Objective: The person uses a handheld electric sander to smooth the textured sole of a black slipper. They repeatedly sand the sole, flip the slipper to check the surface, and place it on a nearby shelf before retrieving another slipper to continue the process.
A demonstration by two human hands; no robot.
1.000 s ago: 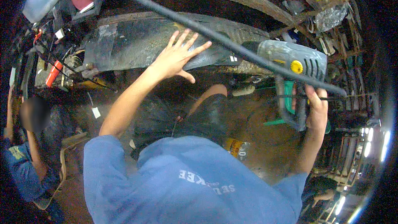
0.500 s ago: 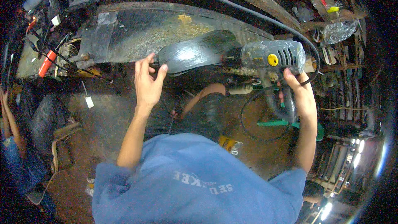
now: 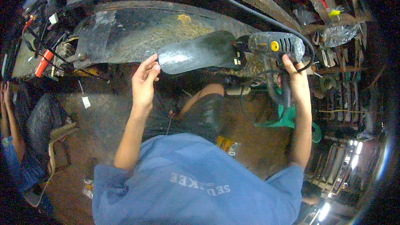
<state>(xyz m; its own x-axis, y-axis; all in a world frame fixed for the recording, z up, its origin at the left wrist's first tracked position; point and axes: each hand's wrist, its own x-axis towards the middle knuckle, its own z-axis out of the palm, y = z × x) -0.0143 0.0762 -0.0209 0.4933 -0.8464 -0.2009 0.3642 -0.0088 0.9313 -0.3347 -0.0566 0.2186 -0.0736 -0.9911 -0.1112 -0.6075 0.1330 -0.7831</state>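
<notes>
L hand (image 3: 143, 79) grip pinched on end of blk sole-shaped sheet (image 3: 187, 55), R hand (image 3: 296, 75) clamped on heat gun (image 3: 261, 43). Sheet prob. light, slick, bendy; hold by edges.

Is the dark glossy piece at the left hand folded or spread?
Spread: the dark glossy piece extends as one long strip from the left hand toward the grey power tool, no fold showing.

Looks steeply down from the wearer's head, upright, through the left of two side-by-side fisheye cameras. Faces a dark worktop (image 3: 133, 25) toward 11 o'clock, across a blue shirt (image 3: 196, 183) close below at 6. Sits near both hands, catching left hand (image 3: 144, 82) toward 9, right hand (image 3: 296, 77) toward 2.
</notes>
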